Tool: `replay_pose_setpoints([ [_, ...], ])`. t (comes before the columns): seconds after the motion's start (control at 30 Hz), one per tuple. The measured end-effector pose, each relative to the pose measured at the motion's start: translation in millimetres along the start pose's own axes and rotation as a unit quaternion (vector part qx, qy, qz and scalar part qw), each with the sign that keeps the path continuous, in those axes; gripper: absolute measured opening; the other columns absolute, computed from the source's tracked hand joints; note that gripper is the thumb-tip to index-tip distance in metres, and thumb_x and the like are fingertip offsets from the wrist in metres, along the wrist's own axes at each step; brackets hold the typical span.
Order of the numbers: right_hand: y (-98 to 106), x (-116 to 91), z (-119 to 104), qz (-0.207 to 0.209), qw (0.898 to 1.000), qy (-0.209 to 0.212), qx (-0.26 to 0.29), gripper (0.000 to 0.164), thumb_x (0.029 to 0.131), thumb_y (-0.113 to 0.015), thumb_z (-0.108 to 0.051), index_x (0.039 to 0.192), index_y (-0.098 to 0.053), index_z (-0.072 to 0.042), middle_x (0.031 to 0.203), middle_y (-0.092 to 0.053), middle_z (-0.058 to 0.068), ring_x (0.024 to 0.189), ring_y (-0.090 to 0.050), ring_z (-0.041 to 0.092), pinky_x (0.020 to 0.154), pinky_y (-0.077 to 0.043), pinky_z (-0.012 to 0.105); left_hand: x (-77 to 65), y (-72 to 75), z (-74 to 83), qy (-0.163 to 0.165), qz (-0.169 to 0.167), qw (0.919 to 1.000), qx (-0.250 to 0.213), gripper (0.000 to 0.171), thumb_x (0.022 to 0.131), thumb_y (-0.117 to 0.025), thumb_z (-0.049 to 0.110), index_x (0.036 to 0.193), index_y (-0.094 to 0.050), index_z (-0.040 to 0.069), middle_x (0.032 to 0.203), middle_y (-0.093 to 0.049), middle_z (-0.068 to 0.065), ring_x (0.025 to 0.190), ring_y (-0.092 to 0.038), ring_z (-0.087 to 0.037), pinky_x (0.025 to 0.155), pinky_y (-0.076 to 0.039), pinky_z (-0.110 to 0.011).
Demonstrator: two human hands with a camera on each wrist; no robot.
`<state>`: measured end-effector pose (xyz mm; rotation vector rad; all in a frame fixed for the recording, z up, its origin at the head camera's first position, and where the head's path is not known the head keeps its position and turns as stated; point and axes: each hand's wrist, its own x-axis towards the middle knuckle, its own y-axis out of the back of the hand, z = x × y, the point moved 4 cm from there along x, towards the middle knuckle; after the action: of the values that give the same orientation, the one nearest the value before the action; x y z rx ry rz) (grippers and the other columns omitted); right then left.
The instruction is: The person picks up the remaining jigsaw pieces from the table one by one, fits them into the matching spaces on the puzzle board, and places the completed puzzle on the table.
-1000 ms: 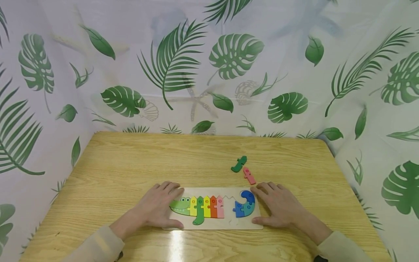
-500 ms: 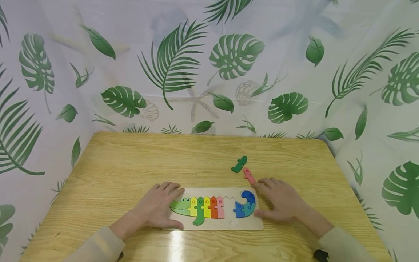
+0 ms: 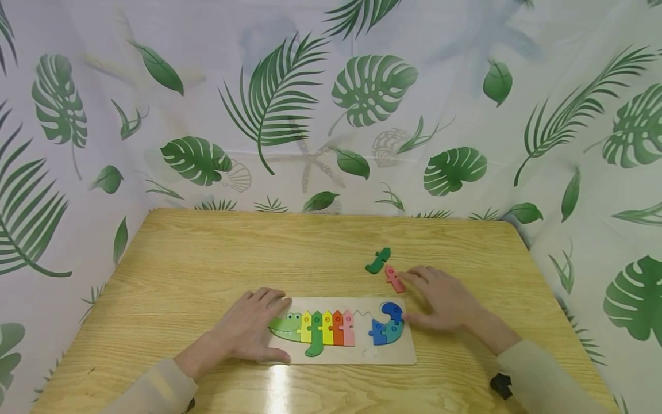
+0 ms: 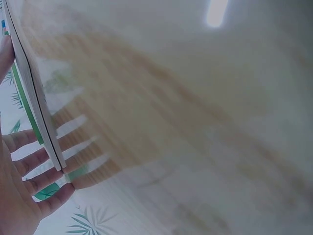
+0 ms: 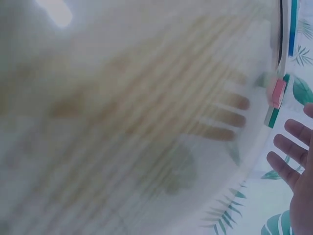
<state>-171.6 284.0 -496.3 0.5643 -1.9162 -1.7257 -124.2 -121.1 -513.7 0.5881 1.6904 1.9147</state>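
Note:
A crocodile puzzle board (image 3: 336, 357) lies on the table, with the green head, several coloured body pieces and the blue tail pieces (image 3: 388, 328) set in it. A bare gap separates body from tail. My left hand (image 3: 253, 325) rests at the board's left end, fingers spread along its far corner and thumb by the near corner; the left wrist view shows those fingers beside the board's edge. My right hand (image 3: 442, 302) reaches past the right end, its index fingertip right by a loose pink puzzle piece (image 3: 395, 279). Just beyond lies a dark green puzzle piece (image 3: 378, 260).
The wooden table (image 3: 233, 247) spreads around the board, with a leaf-patterned white cloth (image 3: 305, 115) standing along its back and sides. A bright light reflection shows near the front edge.
My right hand has left the board's right edge and moved up and away toward the pink puzzle piece. My left hand and the board have stayed in place.

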Motion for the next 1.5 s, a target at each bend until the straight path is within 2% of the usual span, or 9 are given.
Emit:
replay_pose_setpoints([
  [0.33, -3, 13, 14, -0.026, 0.999, -0.028, -0.007, 0.084, 0.093, -0.064, -0.070, 0.156, -0.051, -0.016, 0.144, -0.061, 0.015, 0.129, -0.062, 0.038, 0.108, -0.052, 0.061, -0.3, 0.4, 0.7, 0.001, -0.001, 1.0000, 0.005, 0.114, 0.074, -0.059, 0.096, 0.154, -0.051, 0.015, 0.154, -0.056, -0.012, 0.140, -0.054, -0.034, 0.109, -0.051, -0.054],
  [0.57, -6, 21, 23, -0.020, 1.000, -0.013, -0.012, 0.077, 0.093, -0.066, -0.067, 0.152, -0.056, -0.018, 0.136, -0.065, 0.013, 0.120, -0.066, 0.034, 0.101, -0.057, 0.057, -1.0, 1.6, 0.2, 0.001, -0.003, 1.0000, 0.001, 0.114, 0.074, -0.059, 0.095, 0.154, -0.051, 0.014, 0.154, -0.056, -0.013, 0.140, -0.054, -0.035, 0.109, -0.051, -0.055],
  [0.8, -12, 30, 31, -0.029, 0.999, -0.014, -0.017, 0.078, 0.093, -0.066, -0.067, 0.153, -0.055, -0.018, 0.138, -0.064, 0.013, 0.124, -0.064, 0.035, 0.104, -0.055, 0.058, -1.3, 2.4, -0.4, 0.001, -0.006, 1.0000, 0.005, 0.114, 0.074, -0.059, 0.095, 0.155, -0.051, 0.015, 0.154, -0.055, -0.013, 0.140, -0.054, -0.035, 0.109, -0.051, -0.054],
  [1.17, -18, 35, 33, -0.038, 0.999, -0.011, -0.029, 0.078, 0.093, -0.065, -0.068, 0.152, -0.056, -0.018, 0.133, -0.065, 0.011, 0.119, -0.064, 0.033, 0.102, -0.056, 0.057, 0.4, 2.8, 0.4, 0.001, -0.011, 0.9999, -0.001, 0.114, 0.074, -0.061, 0.094, 0.154, -0.051, 0.014, 0.154, -0.055, -0.014, 0.140, -0.054, -0.035, 0.109, -0.051, -0.055],
  [1.5, -19, 39, 33, -0.040, 0.999, -0.008, -0.026, 0.078, 0.095, -0.060, -0.072, 0.152, -0.056, -0.020, 0.136, -0.062, 0.011, 0.123, -0.063, 0.034, 0.104, -0.055, 0.057, 0.8, 1.1, -0.1, -0.001, -0.007, 1.0000, 0.002, 0.115, 0.073, -0.060, 0.095, 0.154, -0.051, 0.014, 0.153, -0.056, -0.013, 0.140, -0.055, -0.035, 0.109, -0.051, -0.054],
])
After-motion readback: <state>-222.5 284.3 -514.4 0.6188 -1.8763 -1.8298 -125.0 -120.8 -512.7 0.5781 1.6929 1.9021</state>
